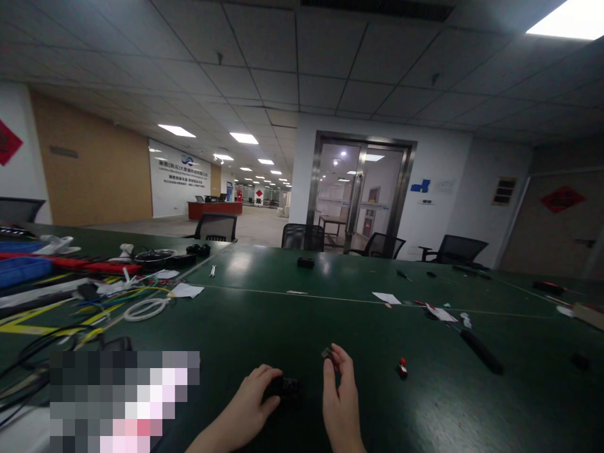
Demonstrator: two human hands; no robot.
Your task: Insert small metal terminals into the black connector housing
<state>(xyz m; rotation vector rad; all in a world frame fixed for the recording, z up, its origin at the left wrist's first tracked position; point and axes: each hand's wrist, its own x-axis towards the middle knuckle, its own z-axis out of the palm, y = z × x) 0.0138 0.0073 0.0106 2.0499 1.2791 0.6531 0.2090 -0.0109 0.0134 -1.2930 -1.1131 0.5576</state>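
Note:
On the green tabletop (212, 352), my left hand (252, 402) is closed around one side of a small black block-like device (289, 386). Its fingers reach over the top while the thumb lies along the near side. Just to the right, my right hand (340, 396) is raised a little and pinches a small dark piece (326, 353) between thumb and fingertips. That piece is too small to name. A small red-and-white part (402, 368) lies on the table to the right of my right hand.
Cables, a coiled white cord (146, 309) and blue trays (23, 272) crowd the left side. Another black block (305, 262) lies farther back. To the right are paper scraps (387, 297) and a long black bar (481, 351). Office chairs (302, 238) line the far edge.

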